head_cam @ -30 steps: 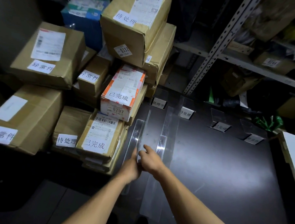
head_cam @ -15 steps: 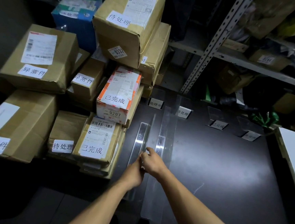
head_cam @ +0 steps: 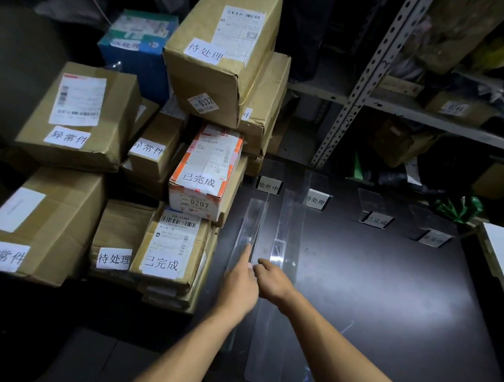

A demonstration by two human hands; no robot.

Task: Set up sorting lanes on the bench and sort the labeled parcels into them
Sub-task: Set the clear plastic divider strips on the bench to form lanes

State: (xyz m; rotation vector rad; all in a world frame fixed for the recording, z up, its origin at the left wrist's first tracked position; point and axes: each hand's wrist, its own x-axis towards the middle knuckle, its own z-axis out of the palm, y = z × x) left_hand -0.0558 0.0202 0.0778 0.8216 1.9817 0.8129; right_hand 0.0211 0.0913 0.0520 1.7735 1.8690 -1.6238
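Still laying lanes: left hand (head_cam: 241, 284) fingers straight on the clear acrylic divider strip (head_cam: 252, 224), right hand (head_cam: 272, 279) seemingly pinching it. Next, square it on the dark desk (head_cam: 388, 294).

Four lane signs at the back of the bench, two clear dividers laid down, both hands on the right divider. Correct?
Not quite. In the head view both hands, left and right, are at the left divider; the right divider lies beside them. Four signs and two dividers are right.
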